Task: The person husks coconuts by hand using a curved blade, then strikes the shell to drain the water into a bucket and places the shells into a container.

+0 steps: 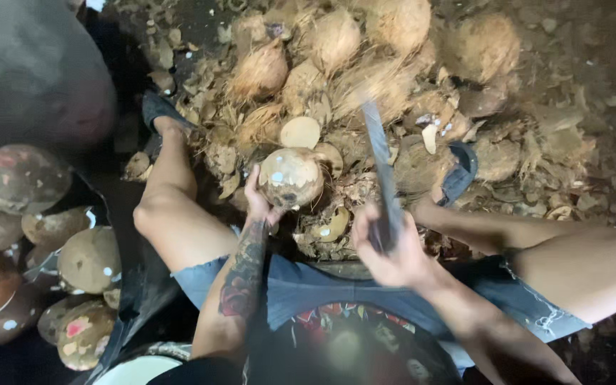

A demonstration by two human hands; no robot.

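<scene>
Nearest: patterned shirt (351,335) and denim shorts (322,285), at the frame's bottom edge.
Coconut: trimmed coconut (291,177), between the knees, over the husk pile (365,78).
Left hand (259,203): fingers cupped around the coconut's underside, gripping it.
Right hand (386,246): fingers closed on the handle of a long blade (381,160), blurred, raised beside the coconut.
Risk: the blade could glance off the round shell toward the holding fingers or bare legs; loose husk could shift underfoot.
Packages, labels, signs: none visible; peeled coconuts (73,264) lie heaped at left.
</scene>
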